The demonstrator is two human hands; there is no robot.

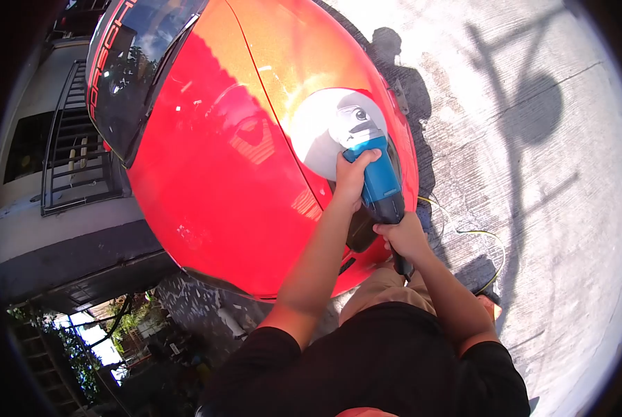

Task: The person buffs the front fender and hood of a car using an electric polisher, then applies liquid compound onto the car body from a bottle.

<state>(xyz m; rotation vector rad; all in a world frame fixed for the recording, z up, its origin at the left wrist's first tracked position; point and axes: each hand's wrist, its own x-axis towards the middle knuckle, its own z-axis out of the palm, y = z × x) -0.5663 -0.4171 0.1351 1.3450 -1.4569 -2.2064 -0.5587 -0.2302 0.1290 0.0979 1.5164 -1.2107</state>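
Both my hands are on a blue and black power polisher (382,179) with a silver head and a wide, round white pad (316,139). My left hand (353,174) wraps round the blue body just behind the head, thumb across its top. Farther back, my right hand (402,235) closes round the black rear handle. The pad lies over the front part of a glossy red car hood (220,174). From this angle I cannot tell how firmly it touches the paint. Part of the car's dark front end (363,229) shows below the tool.
A yellowish cord (488,235) loops over the sunlit concrete (568,208) at the right. Left are the windshield (140,59) with red lettering and a building with a dark metal railing (74,153). Shadows of a person and a pole-like shape fall on the ground.
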